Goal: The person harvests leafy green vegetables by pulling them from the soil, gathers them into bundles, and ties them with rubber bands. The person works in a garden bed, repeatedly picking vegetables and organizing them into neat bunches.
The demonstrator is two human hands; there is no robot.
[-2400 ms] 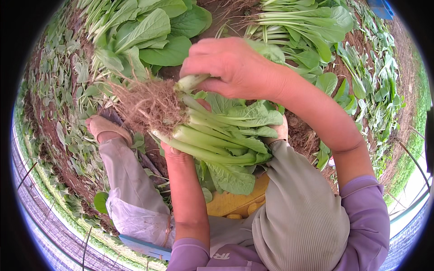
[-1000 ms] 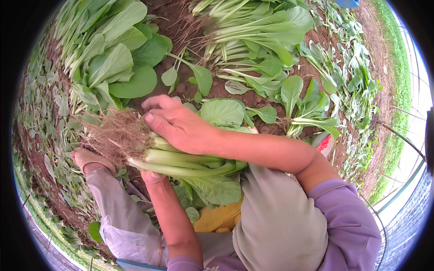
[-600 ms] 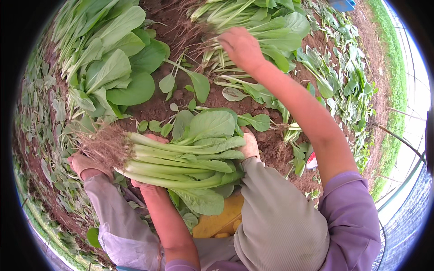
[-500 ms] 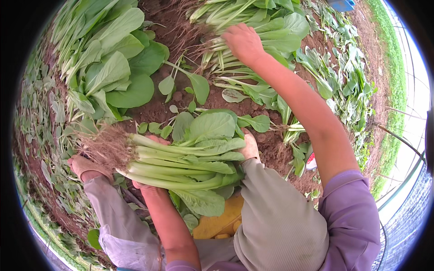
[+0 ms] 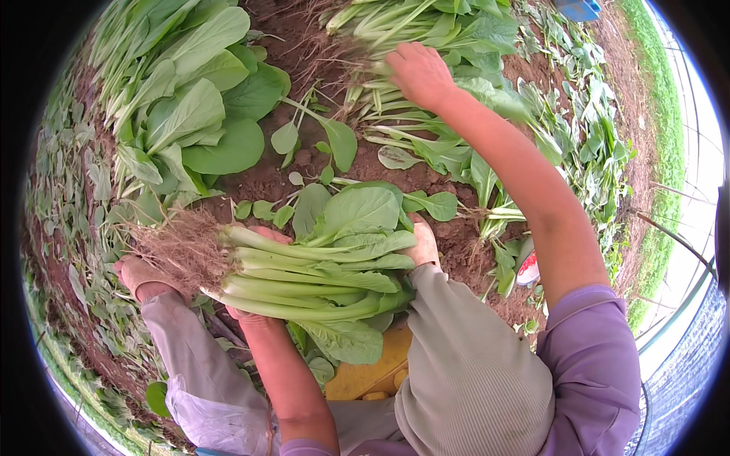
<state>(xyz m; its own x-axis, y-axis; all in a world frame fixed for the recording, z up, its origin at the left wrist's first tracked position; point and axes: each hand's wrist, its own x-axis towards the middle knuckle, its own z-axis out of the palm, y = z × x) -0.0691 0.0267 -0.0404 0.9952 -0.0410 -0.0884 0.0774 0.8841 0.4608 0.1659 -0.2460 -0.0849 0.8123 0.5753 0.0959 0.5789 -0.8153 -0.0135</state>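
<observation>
A thick bunch of leafy greens lies across my left hand, roots to the left and leaves to the right. The hand wraps it from below, fingertips showing past its far side. My right hand reaches to a far pile of the same greens, fingers curled at the stem ends. It grips leafy stems there, whose leaves are smeared by motion; how many stems is hidden. The bunch's tangled brown roots still carry soil.
A large heap of leafy greens lies at the far left. Loose plants are scattered on the brown soil. My bare feet flank the bunch, above a yellow seat. A blue crate stands far right.
My right hand has shifted slightly right, and leaves beside it have swung to the right. My left hand keeps its hold on the bunch.
</observation>
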